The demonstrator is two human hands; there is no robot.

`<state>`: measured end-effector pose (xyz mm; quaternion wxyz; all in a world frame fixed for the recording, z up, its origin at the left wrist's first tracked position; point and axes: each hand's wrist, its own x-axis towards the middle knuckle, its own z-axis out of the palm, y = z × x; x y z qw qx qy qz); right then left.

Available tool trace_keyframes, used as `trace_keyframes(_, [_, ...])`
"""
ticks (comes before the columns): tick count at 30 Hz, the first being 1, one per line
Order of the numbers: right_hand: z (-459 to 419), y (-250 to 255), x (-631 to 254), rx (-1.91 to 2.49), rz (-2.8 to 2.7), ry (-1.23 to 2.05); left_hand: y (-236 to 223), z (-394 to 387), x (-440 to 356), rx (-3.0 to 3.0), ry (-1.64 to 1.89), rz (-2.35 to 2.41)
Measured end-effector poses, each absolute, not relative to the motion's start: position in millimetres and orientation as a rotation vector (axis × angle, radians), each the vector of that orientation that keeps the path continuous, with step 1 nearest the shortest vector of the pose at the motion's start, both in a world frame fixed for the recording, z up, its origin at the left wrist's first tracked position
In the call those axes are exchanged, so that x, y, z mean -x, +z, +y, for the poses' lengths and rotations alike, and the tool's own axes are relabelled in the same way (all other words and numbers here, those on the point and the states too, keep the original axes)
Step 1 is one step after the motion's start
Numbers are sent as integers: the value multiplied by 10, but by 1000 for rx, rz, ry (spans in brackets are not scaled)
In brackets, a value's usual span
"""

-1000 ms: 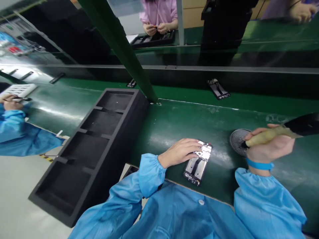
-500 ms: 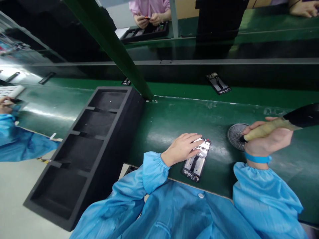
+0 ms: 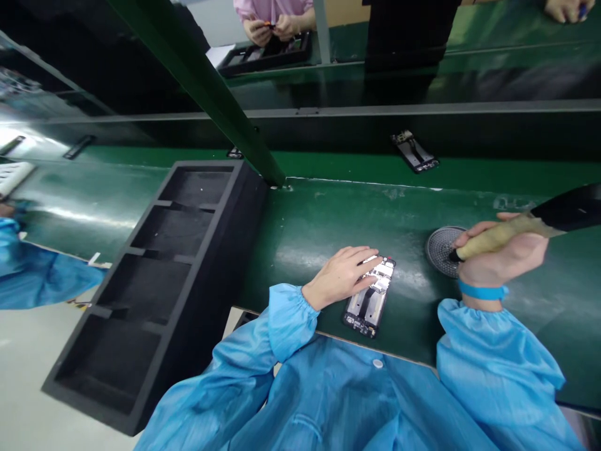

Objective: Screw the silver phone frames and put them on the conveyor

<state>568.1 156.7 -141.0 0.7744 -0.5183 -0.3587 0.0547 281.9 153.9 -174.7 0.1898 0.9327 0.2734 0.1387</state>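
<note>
An opened phone (image 3: 364,303) with bare boards and a dark ribbon strip lies on the green bench near its front edge. My left hand (image 3: 342,275) rests over the phone's upper part with fingers stretched out, touching it and covering some of the board. Farther right, my right hand (image 3: 500,260) is wrapped round an electric screwdriver (image 3: 498,238) with a yellowish taped grip and a black rear body. The driver's tip end is over a round, perforated-looking grey dish (image 3: 440,250). Whether a screw is on the tip is too small to tell.
A black foam tray (image 3: 188,307) with several compartments stands at the left. A green post (image 3: 220,113) slants behind it. Another opened phone (image 3: 415,151) lies on the far green strip. Co-workers' hands (image 3: 272,28) show across the bench; a blue sleeve (image 3: 42,266) is at far left.
The view has shifted slightly. My left hand stays on the phone and my right hand still holds the electric screwdriver at the dish, with little visible movement.
</note>
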Motion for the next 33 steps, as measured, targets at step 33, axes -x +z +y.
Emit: trace_keyframes(33, [1528, -1404, -5692, 1159, -728, 173, -1566, 1602, -2704, -2447, 411, 585])
